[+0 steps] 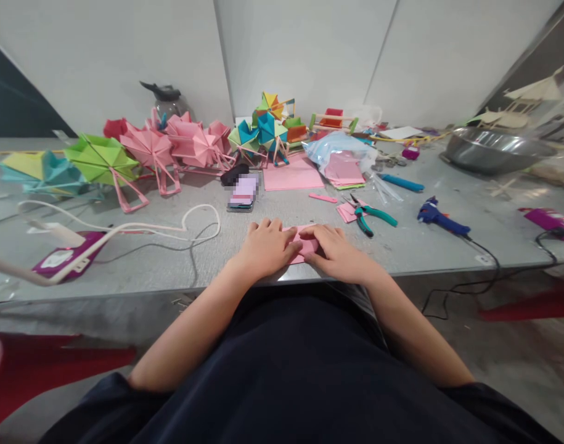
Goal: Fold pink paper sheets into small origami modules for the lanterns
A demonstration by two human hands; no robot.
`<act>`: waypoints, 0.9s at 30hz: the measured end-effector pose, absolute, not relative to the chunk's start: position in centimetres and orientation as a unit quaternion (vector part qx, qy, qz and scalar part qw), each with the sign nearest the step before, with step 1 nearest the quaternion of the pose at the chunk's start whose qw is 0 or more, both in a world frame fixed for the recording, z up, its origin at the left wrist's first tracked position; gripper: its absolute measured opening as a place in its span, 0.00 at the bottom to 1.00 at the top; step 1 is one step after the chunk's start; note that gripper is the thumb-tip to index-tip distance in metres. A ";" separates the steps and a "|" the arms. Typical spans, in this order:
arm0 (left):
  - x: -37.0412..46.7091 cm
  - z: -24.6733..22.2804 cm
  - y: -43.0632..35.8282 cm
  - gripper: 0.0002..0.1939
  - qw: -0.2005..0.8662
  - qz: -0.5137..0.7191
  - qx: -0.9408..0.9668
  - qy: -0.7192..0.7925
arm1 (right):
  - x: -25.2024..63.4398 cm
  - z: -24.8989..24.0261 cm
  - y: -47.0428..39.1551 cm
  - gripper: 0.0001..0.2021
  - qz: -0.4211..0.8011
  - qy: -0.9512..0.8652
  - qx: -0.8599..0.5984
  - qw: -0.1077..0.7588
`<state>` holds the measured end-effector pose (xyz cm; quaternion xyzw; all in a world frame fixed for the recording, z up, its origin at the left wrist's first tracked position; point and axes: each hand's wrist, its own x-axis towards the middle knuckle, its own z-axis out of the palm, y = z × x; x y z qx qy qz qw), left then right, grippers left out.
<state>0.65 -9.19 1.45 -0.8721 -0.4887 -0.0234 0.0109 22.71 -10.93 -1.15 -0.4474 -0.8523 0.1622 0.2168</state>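
Note:
A small piece of pink paper [304, 254], seemingly folded, lies on the table's near edge between my two hands. My left hand [269, 246] rests on its left side, thumb and forefinger on the paper, the other fingers curled on the tabletop. From the right, my right hand [338, 250] grips the folded part between thumb and fingers. The fingers partly cover the paper. Just beyond my right hand are teal-handled pliers [373, 214], a pink stick [323, 198] and small folded pink papers [346, 213].
Folded paper wheels [147, 148] on stick frames line the back left. A phone [243, 192], pink sheets [293, 172] and a plastic bag [339, 154] lie ahead. Rightward are a blue glue gun [441, 217] and a metal bowl [494, 151]. A white cable [138, 227] and purple power strip [69, 256] lie left.

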 end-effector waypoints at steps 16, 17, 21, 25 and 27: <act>1.0 1.7 -9.2 0.30 0.008 -0.020 -0.861 -0.509 | 23.1 -1.7 -10.2 0.21 0.128 -0.861 -0.453 0.195; 1.0 1.7 -9.2 0.31 0.007 -0.022 -0.860 -0.510 | 23.1 -1.7 -10.3 0.21 0.126 -0.861 -0.452 0.196; 1.1 1.8 -9.2 0.31 -0.001 -0.025 -0.857 -0.515 | 23.1 -2.0 -10.8 0.20 0.103 -0.852 -0.465 0.217; 1.1 1.8 -9.2 0.31 -0.003 -0.027 -0.858 -0.513 | 23.0 -2.7 -12.1 0.14 0.043 -0.814 -0.518 0.258; 1.2 1.7 -9.1 0.31 -0.005 -0.027 -0.859 -0.511 | 23.0 -3.1 -12.7 0.16 -0.004 -0.790 -0.540 0.291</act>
